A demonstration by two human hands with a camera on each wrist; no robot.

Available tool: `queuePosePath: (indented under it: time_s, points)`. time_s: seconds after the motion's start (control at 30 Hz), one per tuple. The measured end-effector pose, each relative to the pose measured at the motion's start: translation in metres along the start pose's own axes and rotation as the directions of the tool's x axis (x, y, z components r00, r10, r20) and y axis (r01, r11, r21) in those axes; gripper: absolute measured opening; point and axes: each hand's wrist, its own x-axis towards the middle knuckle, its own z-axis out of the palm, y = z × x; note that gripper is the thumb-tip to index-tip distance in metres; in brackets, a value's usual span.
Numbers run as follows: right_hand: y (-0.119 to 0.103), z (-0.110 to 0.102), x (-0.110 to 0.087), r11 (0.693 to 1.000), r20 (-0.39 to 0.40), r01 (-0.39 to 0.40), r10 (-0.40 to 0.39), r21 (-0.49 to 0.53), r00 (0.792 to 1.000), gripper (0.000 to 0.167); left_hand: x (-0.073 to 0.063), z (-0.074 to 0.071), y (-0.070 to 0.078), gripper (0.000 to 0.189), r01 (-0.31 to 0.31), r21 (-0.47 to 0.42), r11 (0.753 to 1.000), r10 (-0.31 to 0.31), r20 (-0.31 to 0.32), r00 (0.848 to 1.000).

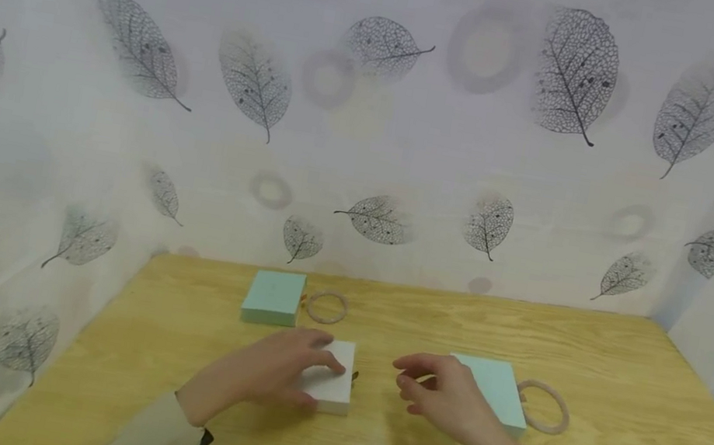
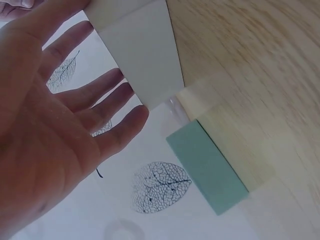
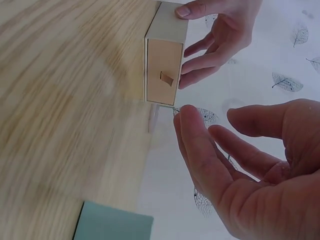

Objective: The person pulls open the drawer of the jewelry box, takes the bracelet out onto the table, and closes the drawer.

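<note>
A white drawer-style box (image 1: 330, 385) lies flat on the wooden table, in front of me. My left hand (image 1: 279, 367) spans it from the left, thumb at the near side and fingers over the top and far edge. Its peach drawer front (image 3: 162, 62), with a small pull tab (image 3: 166, 78), faces right and sits flush in the sleeve. To the right of that box hovers my right hand (image 1: 442, 394), fingers loosely bent and holding nothing. Behind the right hand is a mint-green box (image 1: 492, 387), partly covered by it in the head view.
A second mint-green box (image 1: 274, 295) lies at the back left, with a pale pink bangle (image 1: 311, 311) on its right. Another pale bangle (image 1: 563, 418) lies right of the nearer mint box. A leaf-patterned cloth (image 1: 412, 145) rises behind the table (image 1: 638, 403) and at both sides.
</note>
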Motion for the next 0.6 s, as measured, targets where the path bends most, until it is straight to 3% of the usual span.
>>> queuePosePath:
  time_s: [0.37,0.6]
  points:
    - [-0.006,0.034,0.021,0.998,0.021,0.054,-0.053,-0.031,0.998,0.029,-0.025,-0.004,-0.007,0.047,0.024,-0.058,0.998,-0.024,0.002,1.000]
    - [-0.011,0.057,0.041,0.998,0.025,0.007,-0.006,-0.068,1.000,0.028,-0.032,-0.004,-0.017,0.048,0.054,-0.120,0.991,-0.053,0.004,0.999]
